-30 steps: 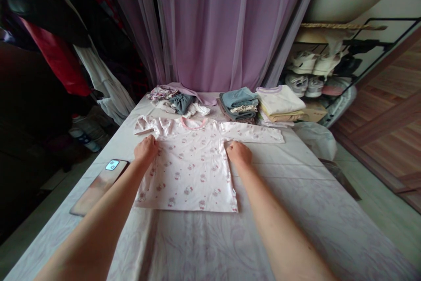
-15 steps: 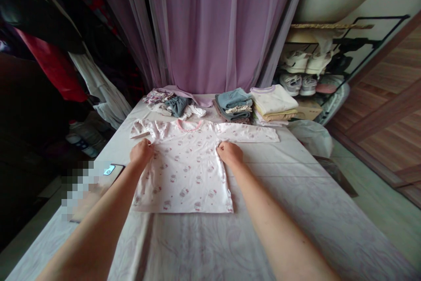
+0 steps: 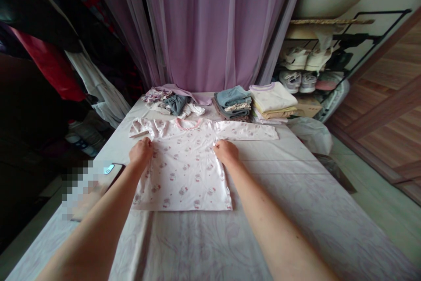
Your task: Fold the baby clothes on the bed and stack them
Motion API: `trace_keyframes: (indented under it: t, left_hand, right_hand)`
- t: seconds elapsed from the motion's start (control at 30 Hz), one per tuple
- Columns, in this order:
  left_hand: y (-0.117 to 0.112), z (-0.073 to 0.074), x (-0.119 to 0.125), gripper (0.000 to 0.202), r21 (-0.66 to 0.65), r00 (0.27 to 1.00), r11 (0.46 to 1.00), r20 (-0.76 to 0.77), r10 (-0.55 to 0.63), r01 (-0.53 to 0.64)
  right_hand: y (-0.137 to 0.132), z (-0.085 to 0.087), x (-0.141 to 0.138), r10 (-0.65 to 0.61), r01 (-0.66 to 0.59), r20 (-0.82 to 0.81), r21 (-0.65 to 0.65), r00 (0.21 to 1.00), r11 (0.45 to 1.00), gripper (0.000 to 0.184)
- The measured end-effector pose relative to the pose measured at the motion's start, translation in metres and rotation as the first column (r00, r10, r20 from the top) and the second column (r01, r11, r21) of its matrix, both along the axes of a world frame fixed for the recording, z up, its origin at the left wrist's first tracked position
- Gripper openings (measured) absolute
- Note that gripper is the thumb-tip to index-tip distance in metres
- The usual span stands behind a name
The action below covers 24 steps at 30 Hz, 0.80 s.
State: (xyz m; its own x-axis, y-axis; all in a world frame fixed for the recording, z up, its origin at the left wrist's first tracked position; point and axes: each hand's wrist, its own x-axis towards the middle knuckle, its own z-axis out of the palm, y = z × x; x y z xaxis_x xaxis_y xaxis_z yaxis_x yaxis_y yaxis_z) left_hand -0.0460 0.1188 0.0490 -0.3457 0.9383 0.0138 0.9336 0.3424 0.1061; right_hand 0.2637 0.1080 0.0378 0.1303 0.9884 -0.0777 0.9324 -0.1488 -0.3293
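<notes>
A lilac curtain (image 3: pixel 210 26) hangs behind the sheet-covered surface (image 3: pixel 263 228). Along its far end sit a loose heap of clothes (image 3: pixel 173 103) and two folded stacks (image 3: pixel 232 103). A phone (image 3: pixel 108 169), partly pixelated, lies near the left edge. Sneakers (image 3: pixel 296 57) fill a rack to the right, above a white bag (image 3: pixel 312 135); dark clothes (image 3: pixel 49 70) hang left.

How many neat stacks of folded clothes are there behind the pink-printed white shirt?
2: a blue-grey stack behind the shirt's collar to the right, and a cream-and-tan stack just right of it.
</notes>
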Motion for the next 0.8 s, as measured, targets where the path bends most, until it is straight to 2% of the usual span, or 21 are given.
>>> trace_keyframes:
  t: [0.17, 0.3, 0.5, 0.63, 0.8]
  left_hand:
    - [-0.002, 0.0, 0.001, 0.034, 0.009, 1.0, 1.0, 0.004, 0.003, -0.003]
    - [-0.003, -0.001, 0.002, 0.035, 0.01, 1.0, 1.0, -0.003, -0.004, 0.004]
    - [-0.004, -0.001, 0.005, 0.038, 0.004, 1.0, 1.0, -0.019, 0.007, -0.007]
    - [-0.005, 0.001, 0.007, 0.038, -0.003, 1.0, 1.0, -0.018, 0.014, -0.014]
    - [-0.006, 0.002, 0.008, 0.036, -0.006, 1.0, 1.0, -0.021, 0.009, -0.009]
  right_hand:
    - [0.0, -0.001, 0.003, -0.029, 0.03, -0.064, 0.014, 0.998, 0.999, 0.021]
    - [-0.002, -0.005, 0.01, -0.055, 0.06, -0.146, 0.026, 0.988, 0.998, 0.027]
    - [0.009, -0.008, 0.017, -0.075, 0.051, -0.261, -0.097, 0.962, 0.994, 0.026]
    - [0.015, -0.001, 0.016, -0.079, 0.041, -0.236, -0.161, 0.969, 0.986, 0.02]
    - [0.012, 0.006, 0.011, -0.087, 0.062, -0.162, -0.156, 0.983, 0.986, 0.02]
